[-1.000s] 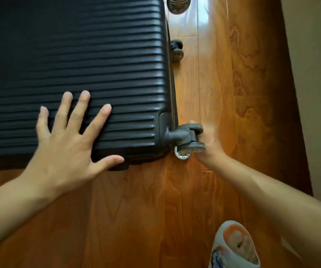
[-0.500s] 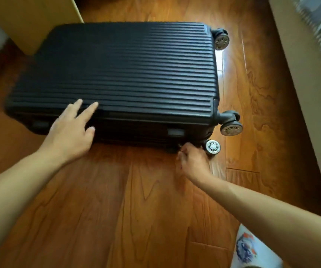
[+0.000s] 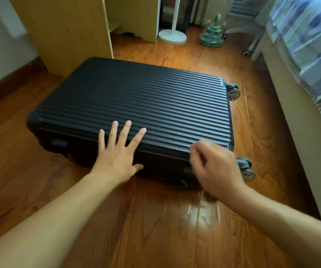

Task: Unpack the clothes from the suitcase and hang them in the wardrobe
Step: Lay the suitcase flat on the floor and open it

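No text, label, brand, number or sign can be read anywhere in the view. The suitcase (image 3: 132,105) shell shows only plain ribs, with no logo or tag that can be made out. The bed cover (image 3: 306,35) at the right carries a blurred blue and white pattern, not lettering.

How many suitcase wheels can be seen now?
2. One wheel at the suitcase's far right corner, one wheel at its near right corner, beside the right hand. Others may be hidden.
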Motion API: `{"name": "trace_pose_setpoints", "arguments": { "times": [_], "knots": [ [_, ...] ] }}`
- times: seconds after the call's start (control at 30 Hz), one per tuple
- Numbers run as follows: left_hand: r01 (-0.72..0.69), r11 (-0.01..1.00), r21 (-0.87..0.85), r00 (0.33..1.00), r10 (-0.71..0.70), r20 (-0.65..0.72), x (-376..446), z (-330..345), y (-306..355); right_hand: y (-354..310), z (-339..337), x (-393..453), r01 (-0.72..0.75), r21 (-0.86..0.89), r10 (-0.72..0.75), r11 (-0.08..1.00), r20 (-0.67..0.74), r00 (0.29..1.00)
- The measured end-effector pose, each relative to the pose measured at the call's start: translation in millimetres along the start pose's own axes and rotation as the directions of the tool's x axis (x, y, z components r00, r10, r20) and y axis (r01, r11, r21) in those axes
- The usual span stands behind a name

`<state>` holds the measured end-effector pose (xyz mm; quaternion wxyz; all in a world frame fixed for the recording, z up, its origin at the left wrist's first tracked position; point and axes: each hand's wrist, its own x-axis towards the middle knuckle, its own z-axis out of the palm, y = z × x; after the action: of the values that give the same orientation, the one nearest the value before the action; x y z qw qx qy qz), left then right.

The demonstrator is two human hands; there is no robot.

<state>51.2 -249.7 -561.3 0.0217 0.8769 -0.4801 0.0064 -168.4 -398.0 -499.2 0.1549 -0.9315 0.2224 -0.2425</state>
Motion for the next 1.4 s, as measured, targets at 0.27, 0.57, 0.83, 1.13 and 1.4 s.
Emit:
{"name": "trace_pose_setpoints", "arguments": {
  "times": [0.27,0.57,0.83,1.13,1.4],
  "knots": [
    [-0.022,0.992,0.127,0.991,0.039,-0.127,9.7,0.6,-30.2,131.5,2.0,95.1,-0.829,0.467,0.65,0.306,0.534,0.541],
    [0.105,0.992,0.071,0.982,-0.091,-0.166,-33.4,-5.2,-109.3,70.5,49.6,94.1,-0.831,0.228,0.65,0.507,0.532,0.542],
    [0.354,0.931,-0.089,0.922,-0.33,0.204,-24.8,-50.1,-120.8,-4.6,8.8,110.0,-0.635,-0.342,0.634,0.693,0.709,0.31],
    [0.669,0.743,-0.019,0.743,-0.669,-0.031,18.6,-42.5,-57.1,60.8,63.0,300.3,-0.264,-0.263,0.339,0.928,0.299,0.892],
    [0.834,0.521,-0.184,0.513,-0.854,-0.089,51.9,-16.9,-70.5,126.6,148.6,401.7,-0.545,-0.162,0.443,0.823,0.784,0.436]
  ]
}}
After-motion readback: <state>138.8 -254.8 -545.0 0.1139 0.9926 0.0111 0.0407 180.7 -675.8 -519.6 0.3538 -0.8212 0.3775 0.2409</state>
